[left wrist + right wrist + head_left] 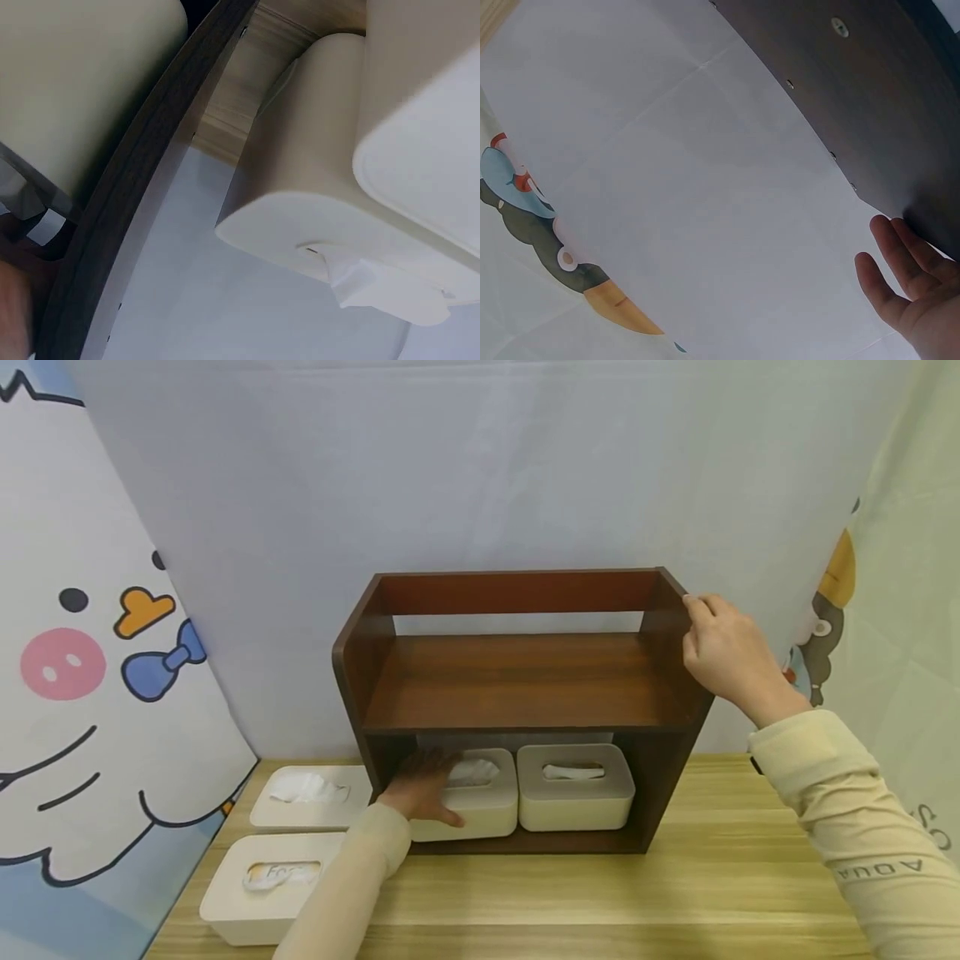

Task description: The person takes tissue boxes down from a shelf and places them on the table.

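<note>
Here's the left hand [422, 789], reaching forward from its cream sleeve [347, 868] into the lower compartment of the dark brown two-tier wooden shelf [517, 681], palm down over the left end of an off-white, round-cornered rectangular tissue box [483, 814]. The fingers are spread wide and a little blurred, thumb set apart along the front of that box — whether they actually touch it, I cannot tell. Over on the other side, the right hand [723, 647] is up high, arm angled in from the lower right in a pale cream sleeve [855, 827] with dark lettering, and it grips the upper part of the shelf's right side panel: thumb on the inner face, other fingers [896, 251] at the outer side, lightly bent in the right wrist view. Inside the lower compartment, a second off-white rectangular tissue box [576, 806] sits just right of the first, white tissue in its oval slot. Outside, left of the shelf, two more stand on the light wood-grain desk [562, 902] — a rear off-white box [281, 814] near the side panel and a front off-white box [247, 910] nearer the person.
</note>
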Motion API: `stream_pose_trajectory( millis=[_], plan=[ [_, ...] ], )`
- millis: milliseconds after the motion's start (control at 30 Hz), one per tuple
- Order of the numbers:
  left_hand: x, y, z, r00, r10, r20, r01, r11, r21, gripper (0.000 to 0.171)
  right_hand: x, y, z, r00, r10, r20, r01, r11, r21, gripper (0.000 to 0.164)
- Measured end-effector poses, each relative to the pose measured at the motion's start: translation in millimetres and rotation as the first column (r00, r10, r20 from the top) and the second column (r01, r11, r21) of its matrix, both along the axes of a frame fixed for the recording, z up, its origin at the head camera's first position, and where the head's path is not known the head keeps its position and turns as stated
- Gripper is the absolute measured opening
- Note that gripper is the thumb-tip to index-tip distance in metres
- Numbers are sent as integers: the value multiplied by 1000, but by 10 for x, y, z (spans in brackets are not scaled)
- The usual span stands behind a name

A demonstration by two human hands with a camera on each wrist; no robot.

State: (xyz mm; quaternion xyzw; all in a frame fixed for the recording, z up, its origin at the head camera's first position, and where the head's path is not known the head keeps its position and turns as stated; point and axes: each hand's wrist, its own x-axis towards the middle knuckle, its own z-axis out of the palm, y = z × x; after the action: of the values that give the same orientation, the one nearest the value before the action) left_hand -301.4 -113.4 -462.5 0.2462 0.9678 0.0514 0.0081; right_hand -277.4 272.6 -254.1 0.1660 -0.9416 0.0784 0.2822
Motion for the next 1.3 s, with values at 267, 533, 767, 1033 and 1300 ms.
stream_pose_trajectory(
  millis=[267,533,767,1033,1300],
  plan=[
    [87,-13,65,999,-16,-30,16,1000,-18,103,8,4,8,1000,2,6,-2,1000,1,43],
    [184,-32,96,995,-41,-92,38,999,-38,100,13,2,-7,1000,5,-17,-5,1000,-5,43],
    [279,-48,109,983,-55,-177,45,997,-60,100,0,4,-13,1000,4,-17,-4,1000,-1,43],
    [460,-60,99,984,-50,-168,34,994,-102,101,-7,23,-23,1000,3,-14,-3,1000,1,43],
    [639,-67,72,975,-77,-206,50,989,-137,102,-12,18,-15,1000,10,-21,-10,1000,-1,43]
  ],
)
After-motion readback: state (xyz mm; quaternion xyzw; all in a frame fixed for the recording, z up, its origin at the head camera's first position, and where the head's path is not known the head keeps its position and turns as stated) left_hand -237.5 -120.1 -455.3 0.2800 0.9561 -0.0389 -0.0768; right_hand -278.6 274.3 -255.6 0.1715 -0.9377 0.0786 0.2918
